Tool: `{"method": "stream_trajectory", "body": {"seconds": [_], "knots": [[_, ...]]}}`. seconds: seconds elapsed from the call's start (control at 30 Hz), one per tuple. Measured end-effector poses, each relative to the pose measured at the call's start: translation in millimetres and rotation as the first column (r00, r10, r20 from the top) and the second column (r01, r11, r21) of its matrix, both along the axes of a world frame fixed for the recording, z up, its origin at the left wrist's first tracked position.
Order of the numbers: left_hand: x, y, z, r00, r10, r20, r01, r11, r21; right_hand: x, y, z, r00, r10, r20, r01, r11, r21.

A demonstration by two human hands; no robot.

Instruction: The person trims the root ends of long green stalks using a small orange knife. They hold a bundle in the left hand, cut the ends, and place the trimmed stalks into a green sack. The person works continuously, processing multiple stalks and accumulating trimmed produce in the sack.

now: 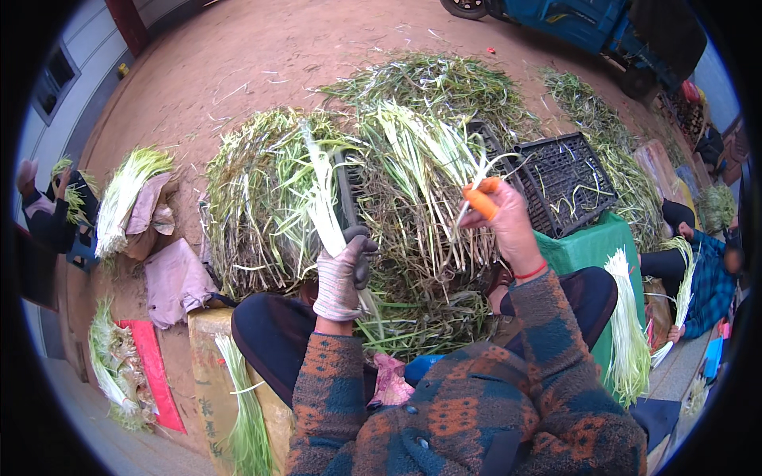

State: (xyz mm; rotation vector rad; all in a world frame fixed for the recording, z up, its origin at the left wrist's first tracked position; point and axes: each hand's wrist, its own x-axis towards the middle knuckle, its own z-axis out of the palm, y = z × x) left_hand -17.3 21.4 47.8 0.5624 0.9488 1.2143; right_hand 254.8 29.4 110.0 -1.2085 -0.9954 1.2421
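My left hand point(345, 276), in a striped knit glove with grey fingertips, grips a bundle of pale leafy stalks point(324, 208), their white part upright above the fist. My right hand point(497, 214) is bare, with orange finger covers on two fingers and a red band at the wrist. Between its thumb and fingers it pinches a thin pale stalk point(480, 174). Beyond both hands lie a heap of untrimmed stalks with brown lower ends point(417, 160) and, to the left, another tangled green and straw-coloured heap point(256, 196).
A black plastic crate point(565, 178) stands right of the heap, near a green covering point(595, 238). Cleaned white-green bundles lie at right point(628, 333), lower left point(244, 404) and far left point(128, 202). People sit at both sides. A blue vehicle point(571, 24) stands at the back right.
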Motion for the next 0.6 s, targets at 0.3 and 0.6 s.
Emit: {"method": "stream_trajectory", "body": {"seconds": [0.3, 0.6], "knots": [[15, -14, 21, 0.985, -0.090, -0.149, 0.096, 0.995, 0.034, -101, 15, -3, 0.929, 0.357, 0.103, -0.355, 0.934, -0.034], [7, -14, 12, 0.999, 0.028, 0.025, -0.029, 0.999, 0.031, -92, 3, -17, 0.811, 0.474, 0.344, -0.415, 0.879, -0.235]]}}
